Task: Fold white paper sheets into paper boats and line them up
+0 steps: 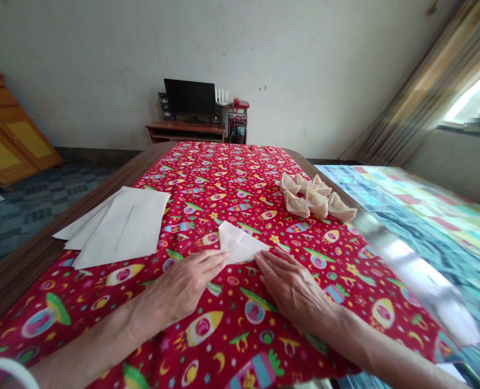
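Observation:
A small folded white paper with creases lies flat on the red patterned cloth, between my two hands. My left hand lies palm down, fingers stretched out, its fingertips on the paper's lower left corner. On the other side, my right hand rests flat with its fingertips at the paper's right corner. A fanned stack of white paper sheets sits to the left. Several folded paper boat-like shapes stand grouped at the right.
A wooden table edge borders the cloth. Beyond the table stand a monitor, speakers and a red telephone. A bed with a colourful cover is at the right, a yellow cabinet at the left.

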The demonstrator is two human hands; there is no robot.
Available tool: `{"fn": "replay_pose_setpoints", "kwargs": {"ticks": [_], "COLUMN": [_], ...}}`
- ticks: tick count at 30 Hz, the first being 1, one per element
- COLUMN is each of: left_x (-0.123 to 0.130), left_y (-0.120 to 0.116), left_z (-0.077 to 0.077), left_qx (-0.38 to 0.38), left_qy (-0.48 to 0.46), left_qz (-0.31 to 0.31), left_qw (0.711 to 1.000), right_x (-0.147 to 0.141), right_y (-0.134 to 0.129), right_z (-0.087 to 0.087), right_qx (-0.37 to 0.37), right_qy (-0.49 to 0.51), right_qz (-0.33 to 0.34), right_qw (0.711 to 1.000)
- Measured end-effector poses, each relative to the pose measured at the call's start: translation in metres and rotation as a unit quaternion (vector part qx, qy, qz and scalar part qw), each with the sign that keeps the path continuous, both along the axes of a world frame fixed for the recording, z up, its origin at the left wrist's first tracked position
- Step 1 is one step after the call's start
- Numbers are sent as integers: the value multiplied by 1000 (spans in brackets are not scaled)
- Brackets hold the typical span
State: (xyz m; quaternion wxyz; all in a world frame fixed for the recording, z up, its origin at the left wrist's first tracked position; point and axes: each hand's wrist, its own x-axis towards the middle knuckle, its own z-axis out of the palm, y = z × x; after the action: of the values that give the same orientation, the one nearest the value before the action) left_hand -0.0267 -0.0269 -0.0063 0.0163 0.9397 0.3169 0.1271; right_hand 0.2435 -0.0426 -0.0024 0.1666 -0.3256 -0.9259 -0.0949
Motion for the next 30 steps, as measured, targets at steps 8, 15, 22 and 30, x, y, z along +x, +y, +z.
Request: {"fn": "replay_pose_setpoints", "kwargs": {"ticks": [8, 15, 22, 30], "left_x": [21, 32, 26, 27], "left_y": [21, 84, 101, 100], "left_z": [30, 21, 18, 17], "left_qx": [0, -73, -112, -109], "left_qy": [-27, -44, -45, -59], "left_qz": [2, 32, 14, 14], "left_qw": [1000, 996, 993, 992], "right_x": [-18, -24, -11, -14], "right_y": [30, 52, 42, 47], "right_z": [8, 5, 6, 3], "right_qx": [-16, -48, -101, -107], "right_qy": [6, 48, 54, 121], "right_qz": [-82, -195, -244, -205], "right_qw": [996, 979, 963, 965]}}
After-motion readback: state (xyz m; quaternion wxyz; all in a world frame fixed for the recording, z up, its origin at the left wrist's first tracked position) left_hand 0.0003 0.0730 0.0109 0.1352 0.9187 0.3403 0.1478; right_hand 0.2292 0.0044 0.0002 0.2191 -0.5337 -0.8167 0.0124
